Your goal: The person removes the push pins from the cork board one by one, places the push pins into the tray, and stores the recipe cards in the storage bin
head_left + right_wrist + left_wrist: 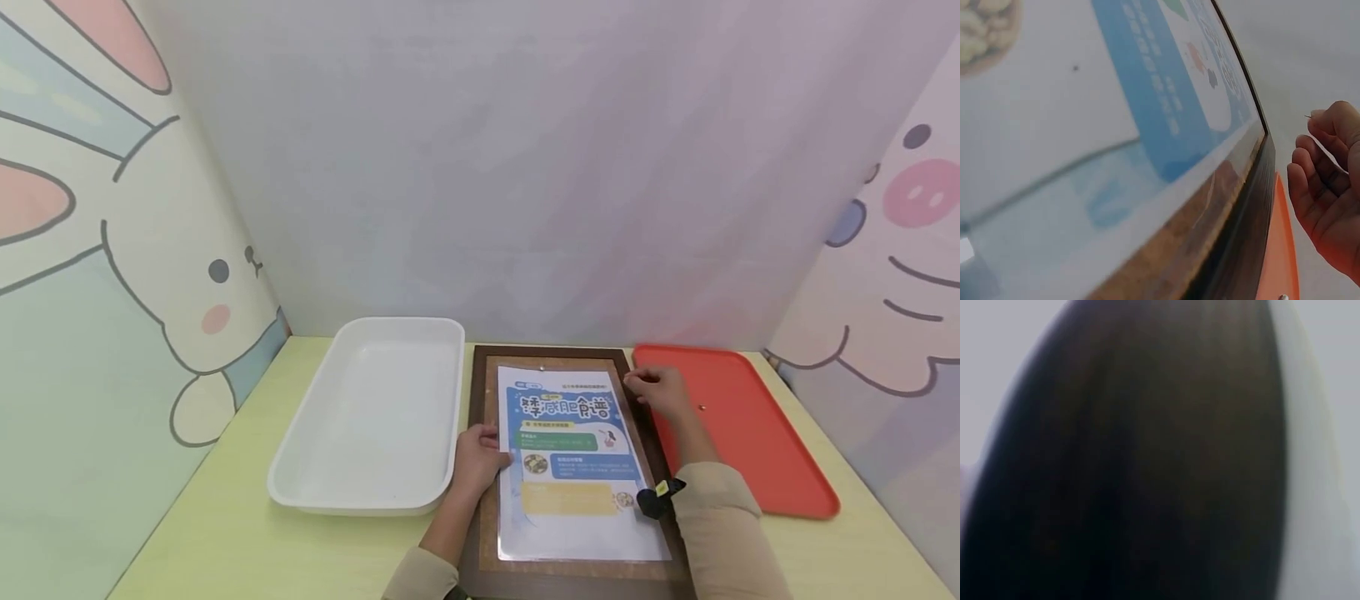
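A laminated sheet (581,533) with blue, green and yellow print lies on a brown-framed cork board (487,500). My left hand (478,458) rests at the sheet's left edge, thumb over its margin; the left wrist view is dark and blurred. Near the sheet's upper right corner, my right hand (660,390) is raised above the frame. In the right wrist view, its thumb and forefinger pinch a thumbtack (1308,116), with only the thin metal point showing. Another thumbtack (542,367) sits at the sheet's top edge.
Left of the board stands a white tray (367,492). A red tray (795,492) lies to the right, partly behind my right arm, with a small shiny tack (702,407) on it. A pale curtain (480,167) closes off the back of the yellow table (225,533).
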